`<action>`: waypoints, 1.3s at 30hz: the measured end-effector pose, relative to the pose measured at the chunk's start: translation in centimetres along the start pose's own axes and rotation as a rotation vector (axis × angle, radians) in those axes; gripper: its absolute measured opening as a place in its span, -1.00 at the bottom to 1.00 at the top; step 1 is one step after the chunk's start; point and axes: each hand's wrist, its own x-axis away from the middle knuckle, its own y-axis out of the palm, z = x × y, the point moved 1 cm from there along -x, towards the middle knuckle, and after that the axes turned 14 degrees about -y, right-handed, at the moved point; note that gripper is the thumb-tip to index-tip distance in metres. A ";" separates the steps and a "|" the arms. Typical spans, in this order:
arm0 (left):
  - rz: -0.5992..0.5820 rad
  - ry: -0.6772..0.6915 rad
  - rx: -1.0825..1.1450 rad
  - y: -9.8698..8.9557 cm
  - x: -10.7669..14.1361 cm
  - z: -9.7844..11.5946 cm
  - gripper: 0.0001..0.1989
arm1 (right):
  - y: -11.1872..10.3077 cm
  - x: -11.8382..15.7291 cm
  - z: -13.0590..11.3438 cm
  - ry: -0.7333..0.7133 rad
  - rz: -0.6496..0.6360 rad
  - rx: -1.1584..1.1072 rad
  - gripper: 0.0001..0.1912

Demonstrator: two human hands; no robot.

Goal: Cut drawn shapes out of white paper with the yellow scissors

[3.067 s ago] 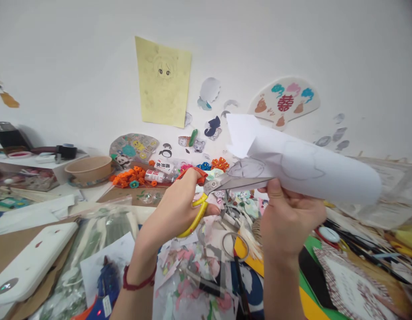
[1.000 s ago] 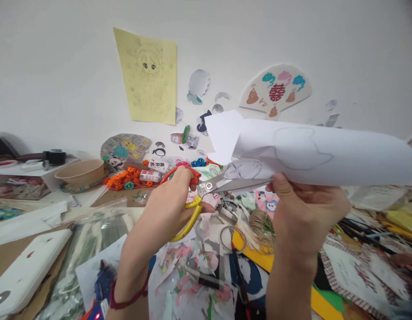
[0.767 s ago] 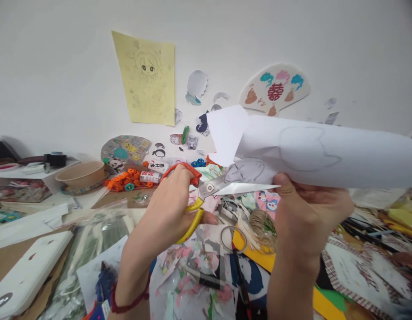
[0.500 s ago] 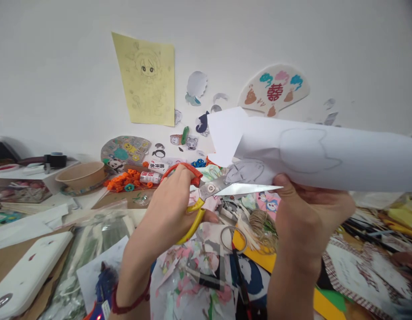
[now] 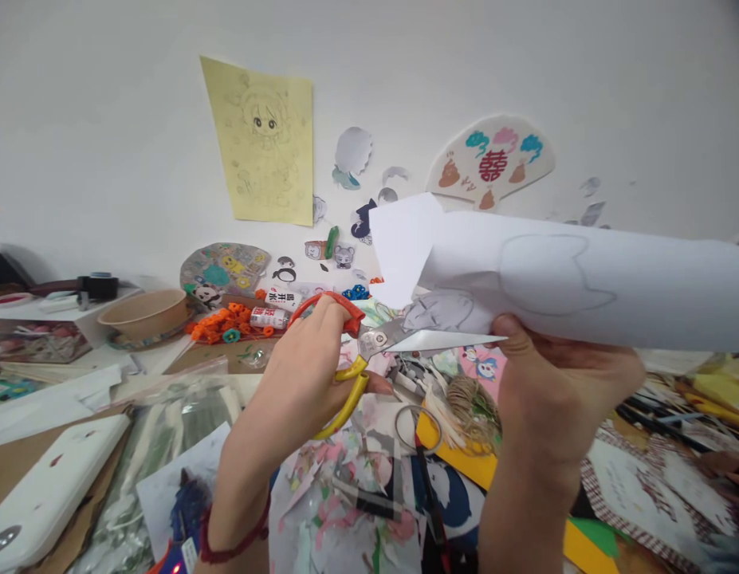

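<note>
White case (image 5: pixel 55 478): lying flat, resting on brown cardboard (image 5: pixel 7 442) at the near left.
Brown bowl (image 5: pixel 145 315): sitting upright towards the back of the counter (image 5: pixel 155 357), near orange flowers (image 5: pixel 222 320).
Left hand (image 5: pixel 294 379): closing around the handles of the scissors (image 5: pixel 378 339), the wrist wearing a dark red band (image 5: pixel 234 550); this grip is apparently giving the fingers control over how wide the blades are standing.
Scissors: pointing rightwards, their long axis running nearly level across the view from the red and yellow loops to the tips; the blades are standing apart, the lower one passing in front of the paper sheet (image 5: pixel 548 275) and the other partly hiding behind it.
Paper sheet: hanging in the air above the cluttered counter, curling into a loose roll; its long axis is running left to right, sloping slightly downward to the right, where it is leaving the view. Its angular white flap is sticking up at the left end, and a pencilled face is lying by the blades.
Right hand (image 5: pixel 554 387): pinching the sheet's lower edge, thumb in front and fingers partly hidden behind, near the blade tips; this is probably steadying the paper against the scissors. Whether the tip is touching the thumb, I cannot tell.
</note>
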 end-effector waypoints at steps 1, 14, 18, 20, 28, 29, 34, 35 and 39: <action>-0.002 -0.001 0.002 0.0 0.0 0.0 -0.72 | 0.0 0.0 0.0 -0.003 0.004 -0.013 -0.76; -0.028 -0.035 0.023 0.2 0.0 -0.1 -0.73 | 0.0 0.1 -0.2 0.003 0.029 -0.075 -0.67; -0.042 -0.051 0.020 0.2 0.0 0.0 -0.72 | 0.0 0.2 0.0 -0.001 0.029 -0.036 -0.68; -0.046 -0.053 0.022 0.1 0.0 -0.1 -0.72 | 0.0 0.2 0.1 -0.001 0.028 -0.043 -0.63; -0.056 -0.052 0.021 0.1 0.1 -0.2 -0.76 | -0.1 0.1 0.1 -0.007 0.034 -0.044 -0.68; -0.058 -0.050 0.018 0.2 0.1 -0.2 -0.76 | -0.2 0.1 0.0 -0.006 0.033 -0.045 -0.68; -0.057 -0.045 -0.004 0.2 0.1 -0.3 -0.77 | -0.2 0.0 -0.1 -0.006 0.015 -0.049 -0.67; -0.059 -0.046 -0.009 0.2 0.1 -0.3 -0.78 | -0.2 -0.1 -0.1 -0.005 0.014 -0.056 -0.68; -0.065 -0.053 -0.034 0.1 0.1 -0.3 -0.77 | -0.4 -0.1 0.0 -0.006 0.010 -0.046 -0.70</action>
